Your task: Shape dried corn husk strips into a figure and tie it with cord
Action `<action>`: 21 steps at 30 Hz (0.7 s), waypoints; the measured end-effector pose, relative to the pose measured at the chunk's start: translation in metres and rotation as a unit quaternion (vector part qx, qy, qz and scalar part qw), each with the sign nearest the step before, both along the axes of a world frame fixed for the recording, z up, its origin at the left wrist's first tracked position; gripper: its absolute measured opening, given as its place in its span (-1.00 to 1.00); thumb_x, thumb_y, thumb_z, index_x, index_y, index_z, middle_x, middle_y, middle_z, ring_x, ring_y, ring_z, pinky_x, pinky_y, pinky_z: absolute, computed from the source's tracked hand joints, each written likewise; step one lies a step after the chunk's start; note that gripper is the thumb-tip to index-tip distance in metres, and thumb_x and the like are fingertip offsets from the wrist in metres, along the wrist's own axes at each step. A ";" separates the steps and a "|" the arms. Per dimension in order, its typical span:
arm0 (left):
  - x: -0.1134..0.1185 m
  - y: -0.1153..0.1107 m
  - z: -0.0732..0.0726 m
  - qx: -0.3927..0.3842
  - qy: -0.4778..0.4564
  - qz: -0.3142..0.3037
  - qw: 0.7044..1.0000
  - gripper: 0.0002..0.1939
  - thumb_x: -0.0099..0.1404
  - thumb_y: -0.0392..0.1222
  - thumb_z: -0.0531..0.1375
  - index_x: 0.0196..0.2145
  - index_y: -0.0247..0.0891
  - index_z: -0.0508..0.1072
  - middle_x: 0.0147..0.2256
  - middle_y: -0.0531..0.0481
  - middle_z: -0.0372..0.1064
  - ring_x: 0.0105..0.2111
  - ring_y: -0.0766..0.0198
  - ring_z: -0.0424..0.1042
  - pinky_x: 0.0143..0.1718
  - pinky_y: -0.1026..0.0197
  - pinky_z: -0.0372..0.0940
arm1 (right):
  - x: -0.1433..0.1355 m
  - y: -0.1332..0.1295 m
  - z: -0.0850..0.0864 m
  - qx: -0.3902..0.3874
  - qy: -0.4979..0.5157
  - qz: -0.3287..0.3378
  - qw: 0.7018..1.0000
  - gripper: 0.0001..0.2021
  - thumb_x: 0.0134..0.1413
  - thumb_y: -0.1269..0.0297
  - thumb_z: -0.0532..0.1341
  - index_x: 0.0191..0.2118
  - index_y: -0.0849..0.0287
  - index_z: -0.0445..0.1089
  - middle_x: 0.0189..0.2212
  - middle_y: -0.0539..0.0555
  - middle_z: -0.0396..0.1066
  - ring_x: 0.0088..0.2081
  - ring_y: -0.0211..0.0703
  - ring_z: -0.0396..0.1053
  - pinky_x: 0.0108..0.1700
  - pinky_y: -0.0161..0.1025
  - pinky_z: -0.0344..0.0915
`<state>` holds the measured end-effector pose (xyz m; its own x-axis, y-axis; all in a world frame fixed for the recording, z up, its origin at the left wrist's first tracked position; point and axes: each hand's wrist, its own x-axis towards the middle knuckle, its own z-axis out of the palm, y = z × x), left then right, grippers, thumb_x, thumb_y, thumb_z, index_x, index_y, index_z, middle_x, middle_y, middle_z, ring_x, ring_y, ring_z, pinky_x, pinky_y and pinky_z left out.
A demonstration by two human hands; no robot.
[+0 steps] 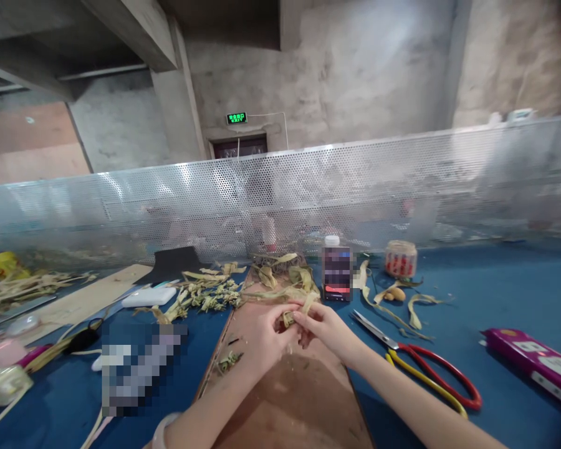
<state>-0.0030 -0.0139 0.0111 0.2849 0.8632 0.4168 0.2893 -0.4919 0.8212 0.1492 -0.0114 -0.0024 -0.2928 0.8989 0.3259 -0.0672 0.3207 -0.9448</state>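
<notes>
Above a brown wooden board [290, 399], my left hand [272, 337] and my right hand [321, 325] meet, their fingers closed around a small piece of dried leaf [288, 318]. A pale strip of the leaf sticks up between the fingertips. Behind the hands, loose dried leaves [302, 277] lie at the far end of the board. Left of the board is a pile of small greenish leaf knots [210, 294]. Scissors [416, 358] with red and yellow handles lie open to the right of my right hand.
A phone [337, 274] stands upright before a white-capped bottle [331, 240]. Further right are a jar [400, 259], leaf scraps [418, 308] and a purple packet [533, 362]. A white case [148, 297] and a long pale board [88, 299] lie left. A perforated metal screen [206, 193] crosses behind.
</notes>
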 end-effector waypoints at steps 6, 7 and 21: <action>0.004 0.004 -0.005 -0.039 -0.098 -0.021 0.994 -0.57 0.02 -0.15 0.24 -0.16 -0.27 0.23 -0.31 -0.07 0.41 -0.37 0.25 0.40 -0.41 0.27 0.27 | -0.001 -0.002 0.001 0.111 -0.065 -0.094 0.987 -0.72 0.00 0.13 0.18 -0.19 0.15 0.45 -0.50 0.01 0.39 -0.58 -0.32 0.22 -0.56 -0.38 0.18; 0.004 0.004 -0.005 -0.049 -0.099 -0.015 0.994 -0.57 0.00 -0.16 0.26 -0.18 -0.28 0.22 -0.38 -0.04 0.40 -0.42 0.26 0.39 -0.44 0.28 0.25 | -0.001 -0.002 0.001 0.125 -0.066 -0.109 0.984 -0.74 0.01 0.14 0.17 -0.23 0.13 0.47 -0.47 0.02 0.41 -0.56 -0.31 0.24 -0.55 -0.37 0.18; 0.008 0.005 0.001 -0.088 -0.126 0.013 0.988 -0.74 0.19 0.07 0.01 -0.44 -0.17 0.20 -0.62 0.17 0.19 -0.68 0.37 0.23 -0.63 0.34 0.14 | -0.012 -0.003 0.001 0.071 -0.001 -0.168 0.983 -0.70 -0.04 0.10 0.18 -0.28 0.20 0.49 -0.67 -0.04 0.28 -0.67 -0.33 0.09 -0.60 -0.36 0.09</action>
<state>0.0051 -0.0086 0.0123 0.1675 0.9347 0.3136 0.0753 -0.3293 0.9412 0.1375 -0.0145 -0.0013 0.0121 0.8907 0.4544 0.0673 0.4527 -0.8891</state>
